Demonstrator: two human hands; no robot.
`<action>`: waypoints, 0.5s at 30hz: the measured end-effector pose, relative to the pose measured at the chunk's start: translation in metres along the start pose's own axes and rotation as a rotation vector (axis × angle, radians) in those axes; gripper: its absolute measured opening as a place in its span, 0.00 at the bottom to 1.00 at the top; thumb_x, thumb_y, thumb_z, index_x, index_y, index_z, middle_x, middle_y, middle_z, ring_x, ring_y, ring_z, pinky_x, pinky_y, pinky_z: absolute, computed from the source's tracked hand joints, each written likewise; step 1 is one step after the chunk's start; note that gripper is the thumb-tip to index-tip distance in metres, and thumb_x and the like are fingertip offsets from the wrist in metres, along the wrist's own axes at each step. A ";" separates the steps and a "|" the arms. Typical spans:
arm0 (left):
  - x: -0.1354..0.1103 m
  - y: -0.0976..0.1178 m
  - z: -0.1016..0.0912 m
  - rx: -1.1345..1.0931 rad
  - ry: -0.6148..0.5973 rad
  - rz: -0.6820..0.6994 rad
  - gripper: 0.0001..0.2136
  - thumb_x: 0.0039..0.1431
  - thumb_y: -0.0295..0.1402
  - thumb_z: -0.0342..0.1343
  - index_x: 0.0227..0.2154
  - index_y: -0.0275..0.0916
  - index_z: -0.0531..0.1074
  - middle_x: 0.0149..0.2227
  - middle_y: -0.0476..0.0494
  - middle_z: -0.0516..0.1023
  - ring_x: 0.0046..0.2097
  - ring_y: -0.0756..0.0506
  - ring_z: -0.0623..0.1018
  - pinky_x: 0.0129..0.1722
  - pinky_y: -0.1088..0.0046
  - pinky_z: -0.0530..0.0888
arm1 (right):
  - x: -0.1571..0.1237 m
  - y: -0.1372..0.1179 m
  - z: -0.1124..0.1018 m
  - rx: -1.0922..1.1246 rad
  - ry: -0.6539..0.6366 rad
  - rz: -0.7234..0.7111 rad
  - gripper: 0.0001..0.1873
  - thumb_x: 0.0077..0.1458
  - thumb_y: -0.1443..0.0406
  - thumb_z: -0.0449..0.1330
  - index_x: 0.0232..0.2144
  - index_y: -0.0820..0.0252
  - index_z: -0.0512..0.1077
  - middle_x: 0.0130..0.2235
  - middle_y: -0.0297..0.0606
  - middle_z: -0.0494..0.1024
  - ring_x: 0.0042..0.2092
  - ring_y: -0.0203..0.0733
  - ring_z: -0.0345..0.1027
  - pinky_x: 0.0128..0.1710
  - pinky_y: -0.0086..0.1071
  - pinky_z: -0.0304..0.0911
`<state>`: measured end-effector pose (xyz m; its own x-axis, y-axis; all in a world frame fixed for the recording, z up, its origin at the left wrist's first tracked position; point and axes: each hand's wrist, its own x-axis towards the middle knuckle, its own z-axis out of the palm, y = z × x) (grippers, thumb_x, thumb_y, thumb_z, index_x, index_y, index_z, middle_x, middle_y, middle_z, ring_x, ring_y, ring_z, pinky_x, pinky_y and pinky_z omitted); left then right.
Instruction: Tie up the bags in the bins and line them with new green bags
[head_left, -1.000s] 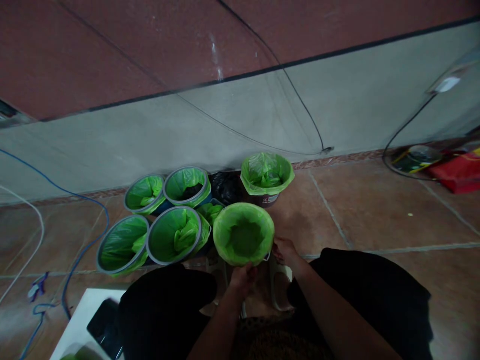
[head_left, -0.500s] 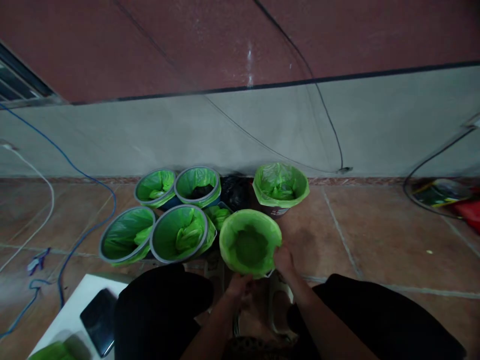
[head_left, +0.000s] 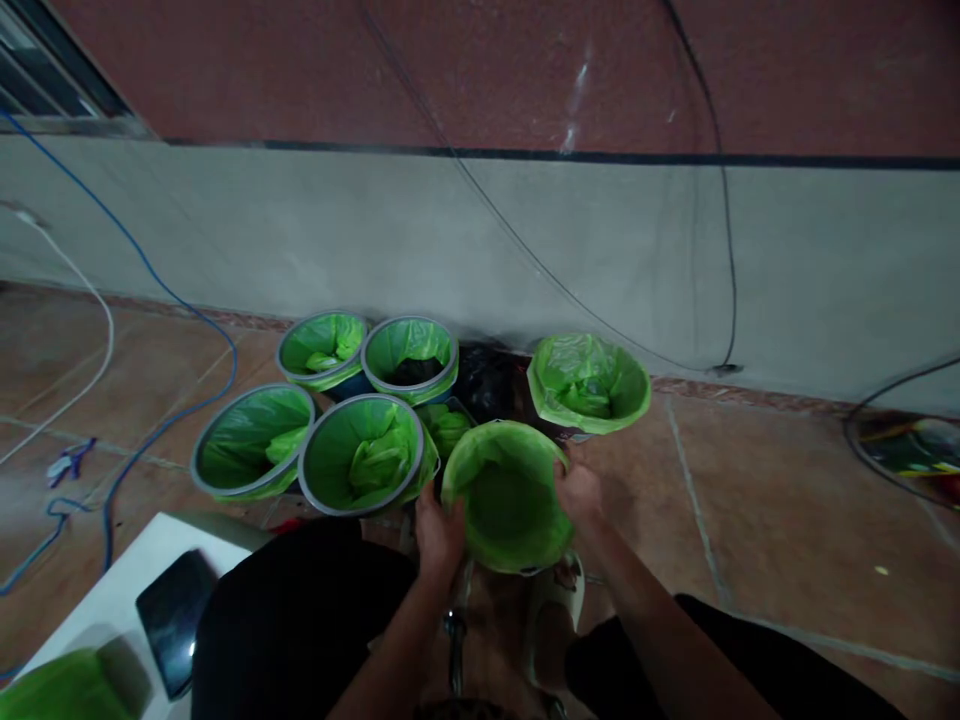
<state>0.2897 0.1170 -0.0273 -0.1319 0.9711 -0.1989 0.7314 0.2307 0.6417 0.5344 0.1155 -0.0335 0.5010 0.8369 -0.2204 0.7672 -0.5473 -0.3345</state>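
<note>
A small bin lined with a green plastic bag sits on the floor in front of my knees. My left hand grips its left rim, fingers curled over the bag's edge. On the right rim my right hand does the same. Behind and left of it stand more bins with green liners: one at the back right, two grey-rimmed ones beside it, and two further back.
A grey and dark red wall runs close behind the bins, with black cables hanging on it. A blue cable and a white cable trail over the tiled floor at left. A white board with a dark phone lies lower left.
The view has swung left and tilted. My left hand has moved from under the front of the bin up to its left rim; my right hand stays on the right rim.
</note>
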 end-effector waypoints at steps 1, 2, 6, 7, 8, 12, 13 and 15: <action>0.011 0.012 -0.002 0.027 0.029 0.031 0.23 0.63 0.35 0.54 0.60 0.33 0.65 0.57 0.30 0.74 0.58 0.38 0.74 0.58 0.62 0.72 | 0.009 -0.009 0.000 -0.017 0.010 -0.090 0.28 0.68 0.62 0.45 0.65 0.71 0.60 0.59 0.57 0.73 0.61 0.51 0.67 0.58 0.38 0.61; 0.024 0.025 -0.002 0.063 0.021 0.092 0.23 0.63 0.34 0.53 0.59 0.31 0.65 0.58 0.29 0.73 0.60 0.38 0.73 0.60 0.63 0.69 | 0.018 -0.018 0.000 -0.037 0.017 -0.171 0.27 0.68 0.64 0.45 0.64 0.70 0.61 0.61 0.55 0.71 0.62 0.51 0.65 0.60 0.37 0.59; 0.076 0.066 0.013 0.290 -0.103 0.267 0.21 0.65 0.30 0.50 0.60 0.30 0.66 0.58 0.31 0.73 0.61 0.38 0.72 0.63 0.63 0.66 | 0.051 -0.047 0.009 -0.136 -0.020 -0.381 0.25 0.67 0.66 0.47 0.63 0.67 0.64 0.61 0.51 0.72 0.61 0.50 0.65 0.62 0.38 0.56; 0.087 0.070 0.019 0.350 -0.147 0.299 0.22 0.65 0.30 0.50 0.60 0.30 0.66 0.59 0.32 0.73 0.61 0.38 0.72 0.62 0.63 0.66 | 0.059 -0.052 0.012 -0.162 -0.044 -0.421 0.25 0.67 0.66 0.47 0.63 0.66 0.64 0.61 0.51 0.72 0.60 0.50 0.65 0.61 0.38 0.56; 0.097 0.072 0.024 0.405 -0.191 0.327 0.22 0.65 0.30 0.50 0.61 0.31 0.65 0.59 0.32 0.73 0.60 0.38 0.72 0.62 0.62 0.67 | 0.066 -0.056 0.015 -0.189 -0.075 -0.459 0.25 0.66 0.66 0.48 0.63 0.66 0.64 0.60 0.51 0.73 0.60 0.49 0.66 0.61 0.37 0.56; 0.119 0.063 0.042 0.556 -0.349 0.365 0.19 0.66 0.26 0.48 0.59 0.33 0.67 0.55 0.33 0.77 0.55 0.40 0.77 0.54 0.66 0.72 | 0.085 -0.062 0.023 -0.302 -0.224 -0.532 0.20 0.67 0.67 0.48 0.58 0.64 0.68 0.55 0.49 0.76 0.56 0.48 0.69 0.55 0.35 0.60; 0.120 0.059 0.044 0.573 -0.372 0.355 0.18 0.66 0.25 0.47 0.57 0.33 0.68 0.52 0.34 0.78 0.52 0.40 0.78 0.52 0.67 0.73 | 0.088 -0.061 0.024 -0.320 -0.257 -0.523 0.19 0.67 0.67 0.47 0.56 0.63 0.69 0.54 0.48 0.76 0.54 0.47 0.71 0.53 0.34 0.61; 0.121 0.053 0.047 0.587 -0.399 0.329 0.17 0.66 0.24 0.45 0.56 0.33 0.68 0.48 0.35 0.80 0.48 0.42 0.81 0.46 0.69 0.74 | 0.092 -0.056 0.025 -0.338 -0.310 -0.487 0.18 0.69 0.64 0.46 0.54 0.62 0.68 0.53 0.49 0.77 0.52 0.46 0.73 0.48 0.33 0.63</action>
<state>0.3438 0.2441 -0.0528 0.3218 0.8632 -0.3889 0.9402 -0.2427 0.2391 0.5281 0.2230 -0.0578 -0.0342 0.9214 -0.3871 0.9852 -0.0339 -0.1678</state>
